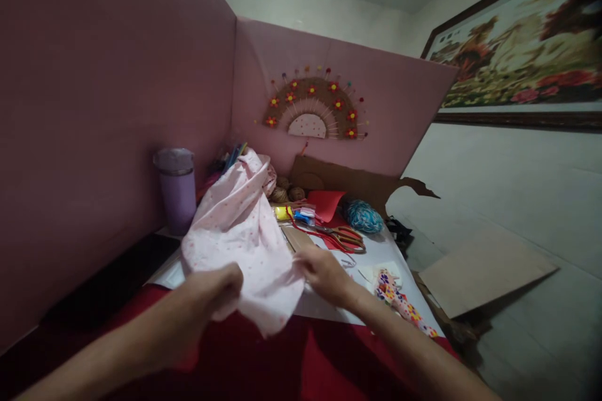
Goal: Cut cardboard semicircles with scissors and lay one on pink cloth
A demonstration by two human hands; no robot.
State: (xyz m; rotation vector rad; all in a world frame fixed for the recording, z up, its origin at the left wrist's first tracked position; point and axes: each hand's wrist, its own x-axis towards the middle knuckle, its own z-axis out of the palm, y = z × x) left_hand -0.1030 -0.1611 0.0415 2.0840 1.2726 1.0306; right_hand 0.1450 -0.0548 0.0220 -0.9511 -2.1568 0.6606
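Note:
A pale pink dotted cloth lies draped over the cluttered table, reaching back toward the pink partition. My left hand is closed on its near left edge. My right hand pinches the cloth's right edge, fingers curled. Both hands hold the fabric just above a white sheet on the red table cover.
A purple tumbler stands at the left by the pink partition. Scissors, blue yarn, red paper, twine balls and a flowered strip lie right of the cloth. A cardboard sheet rests on the floor.

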